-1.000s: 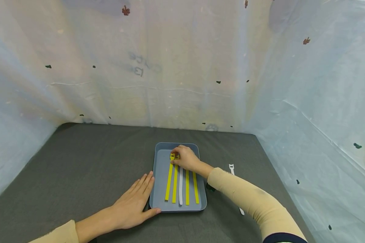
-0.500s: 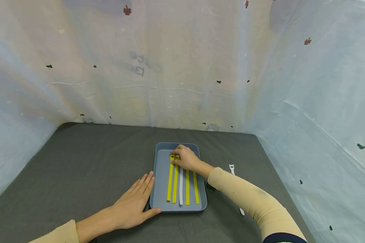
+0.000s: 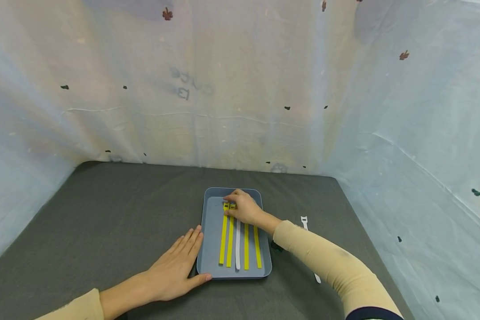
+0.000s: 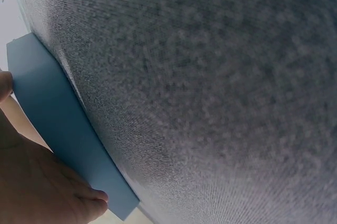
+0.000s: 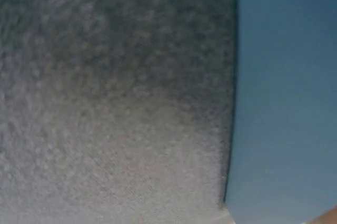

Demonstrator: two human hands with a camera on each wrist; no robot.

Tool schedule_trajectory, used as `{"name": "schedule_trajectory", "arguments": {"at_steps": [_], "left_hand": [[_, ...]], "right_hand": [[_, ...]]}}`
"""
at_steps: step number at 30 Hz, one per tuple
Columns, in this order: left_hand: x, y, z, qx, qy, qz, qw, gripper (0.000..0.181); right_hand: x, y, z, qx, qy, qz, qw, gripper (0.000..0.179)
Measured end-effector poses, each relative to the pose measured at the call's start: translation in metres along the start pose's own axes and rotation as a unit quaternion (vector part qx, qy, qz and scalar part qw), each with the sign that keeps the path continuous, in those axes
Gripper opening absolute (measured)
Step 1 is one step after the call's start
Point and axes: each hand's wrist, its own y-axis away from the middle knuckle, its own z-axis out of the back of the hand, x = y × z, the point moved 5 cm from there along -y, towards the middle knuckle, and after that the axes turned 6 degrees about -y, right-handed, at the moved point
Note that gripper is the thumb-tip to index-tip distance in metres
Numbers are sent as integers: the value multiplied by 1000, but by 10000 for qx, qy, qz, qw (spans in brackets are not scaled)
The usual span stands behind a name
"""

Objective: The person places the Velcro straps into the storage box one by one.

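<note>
In the head view, a grey-blue tray (image 3: 236,274) holds several yellow hook-and-loop cable ties in a row, with a white cable tie (image 3: 238,253) at the row's middle. My right hand (image 3: 246,209) reaches over the tray's far part, hiding some tie heads. Its thumb and index finger stand apart on either side of the head of the leftmost yellow cable tie (image 3: 223,242), which lies flat. My left hand (image 3: 176,266) has straight fingers against the tray's left side and its thumb at the near left corner. The left wrist view shows those fingers along the tray wall (image 4: 63,113).
Another white cable tie (image 3: 304,222) lies on the dark grey cloth (image 3: 124,213) to the right of the tray, partly under my right forearm. A dark object (image 3: 277,247) sits beside the tray's right wall. Pale sheeting (image 3: 240,89) hangs behind and at both sides.
The leftmost yellow cable tie's near end has shifted slightly right, bringing it closer in line with its neighbours. My right index finger has lifted a little off its head. My left hand stays put.
</note>
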Motion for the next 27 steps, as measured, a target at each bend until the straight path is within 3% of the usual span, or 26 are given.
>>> {"name": "schedule_trajectory", "arguments": {"at_steps": [14, 27], "left_hand": [[5, -2, -2, -53, -56, -29, 10000, 103], [8, -3, -3, -121, -68, -32, 9999, 103]], "right_hand": [[19, 14, 26, -570, -925, 213, 9939, 38], [19, 41, 57, -1207, -1816, 152, 9758, 41]]}}
